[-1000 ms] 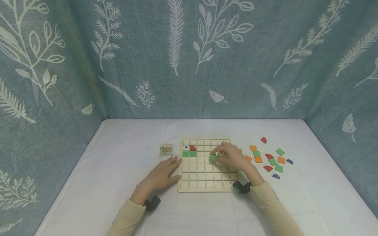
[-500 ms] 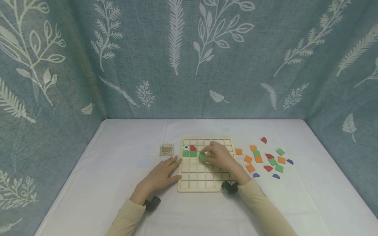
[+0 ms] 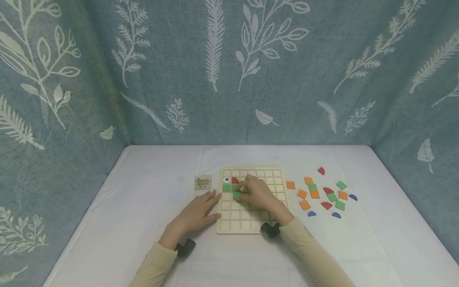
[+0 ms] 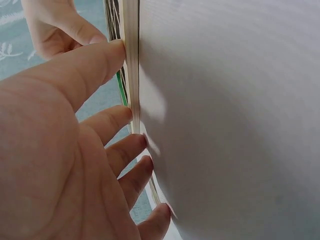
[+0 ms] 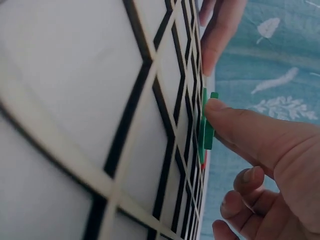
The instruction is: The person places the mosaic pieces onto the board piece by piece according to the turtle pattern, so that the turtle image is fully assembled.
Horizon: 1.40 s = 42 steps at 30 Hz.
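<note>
A wooden grid board lies on the white table. My right hand pinches a green square tile between thumb and fingers, over the board's left part, just below the placed pieces. In the right wrist view the held tile stands slightly apart from the green tiles lying in the grid. Set in the upper left cells are a white eye disc, a red quarter-circle and green squares. My left hand touches the board's left edge with extended fingertips.
A small picture card with a grid lies left of the board. To the right are scattered orange squares, green squares, red quarter-circles and blue half-circles. A patterned curtain hangs behind the table.
My right hand has moved left across the board with the green square tile, toward the placed pieces. The left hand has stayed at the board's edge.
</note>
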{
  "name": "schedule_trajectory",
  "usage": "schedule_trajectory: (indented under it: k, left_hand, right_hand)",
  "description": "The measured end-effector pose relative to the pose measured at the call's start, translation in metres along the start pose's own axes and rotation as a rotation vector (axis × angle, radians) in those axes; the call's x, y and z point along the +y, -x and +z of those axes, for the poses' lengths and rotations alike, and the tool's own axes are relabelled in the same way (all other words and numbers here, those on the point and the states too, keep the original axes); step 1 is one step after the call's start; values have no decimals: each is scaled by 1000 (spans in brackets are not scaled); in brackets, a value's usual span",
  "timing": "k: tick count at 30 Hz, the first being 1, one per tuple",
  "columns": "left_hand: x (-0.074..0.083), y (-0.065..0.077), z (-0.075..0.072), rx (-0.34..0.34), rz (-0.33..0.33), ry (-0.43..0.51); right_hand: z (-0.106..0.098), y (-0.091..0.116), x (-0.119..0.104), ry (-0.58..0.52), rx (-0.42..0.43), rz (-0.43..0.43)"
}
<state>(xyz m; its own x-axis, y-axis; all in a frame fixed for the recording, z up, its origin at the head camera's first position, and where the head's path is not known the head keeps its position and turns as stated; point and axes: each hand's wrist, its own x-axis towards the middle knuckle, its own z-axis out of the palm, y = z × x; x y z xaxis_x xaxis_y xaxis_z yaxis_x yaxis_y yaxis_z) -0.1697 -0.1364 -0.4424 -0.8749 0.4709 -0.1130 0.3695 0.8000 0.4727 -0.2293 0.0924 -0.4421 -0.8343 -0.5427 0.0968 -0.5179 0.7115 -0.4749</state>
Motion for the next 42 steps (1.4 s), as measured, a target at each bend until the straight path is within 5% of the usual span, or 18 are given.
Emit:
schedule_trajectory:
  k: [13,30,42]
  left_hand:
    - [1,-1,0,7,9,-6]
    - [0,-3,2,19,3,10]
    - [1,-2,2,2,-39,-1]
  right_hand:
    - [2,-2,-4,-71,-26,45]
    - [-4,2,-5,30,17,72]
    - [-8,9,6,-28,25,116]
